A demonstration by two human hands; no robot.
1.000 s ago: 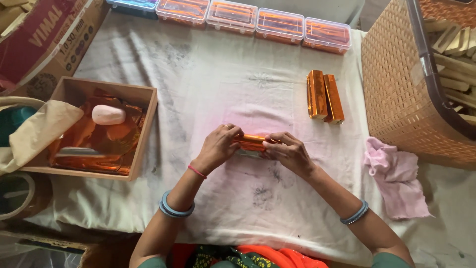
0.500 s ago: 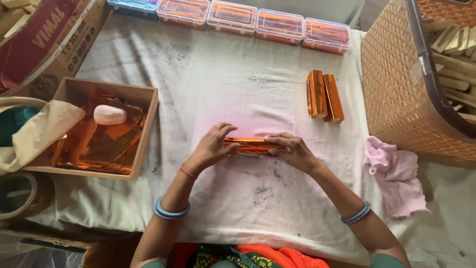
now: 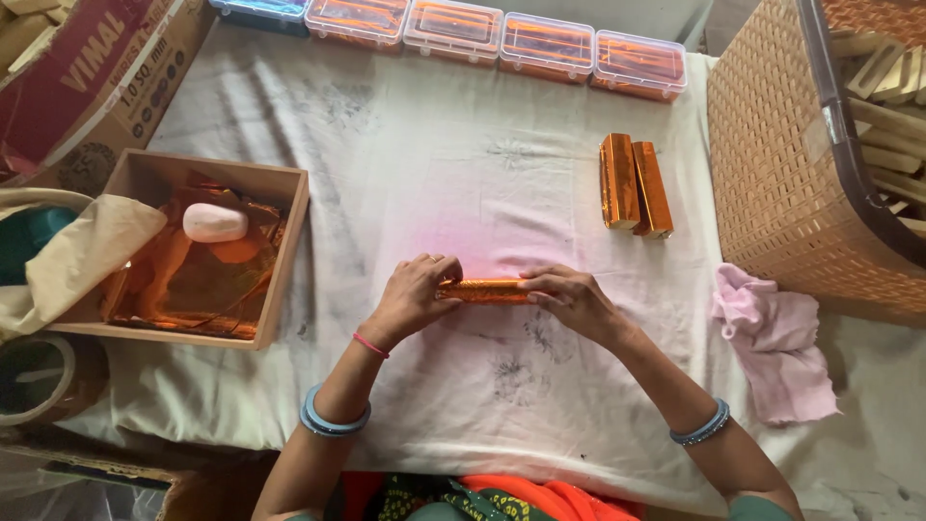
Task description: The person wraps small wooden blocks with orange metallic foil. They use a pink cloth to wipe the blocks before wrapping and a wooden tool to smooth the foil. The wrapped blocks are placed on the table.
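1. Both hands closed on one orange foil-wrapped bar [image 3: 484, 290], lying crosswise on the white cloth [image 3: 453, 174], mid-table, just in front of the body.
2. Left hand [image 3: 413, 297] clamped over the bar's left end, fingers curled across the top; right hand [image 3: 569, 299] gripping the right end, fingertips pressing the foil along the side.
3. Foil already round the visible middle of the bar; ends hidden under the fingers, so impossible to say whether folded shut. Judged as a wrap nearly finished, with the ends likely left to close.
4. Two finished orange bars [image 3: 634, 185] lying side by side, touching each other, further up the cloth and right of the hands, well apart from them.
5. Plenty left, by the look of it: a woven basket [image 3: 772, 164] at the right edge holding many bare wooden-coloured blocks [image 3: 883, 87].
6. Loose orange foil sheets [image 3: 198, 275] in a shallow wooden tray [image 3: 289, 256] to the left, with a pale pink oval lump [image 3: 214, 223] resting on top.
7. Row of clear lidded boxes [image 3: 502, 39] with orange contents along the far edge.
8. Crumpled pink rag [image 3: 776, 338] right of the hands, near the basket.
9. Cloth marked with grey smudges and a pink stain; cardboard carton [image 3: 87, 77] at upper left, tape roll [image 3: 39, 376] at lower left.
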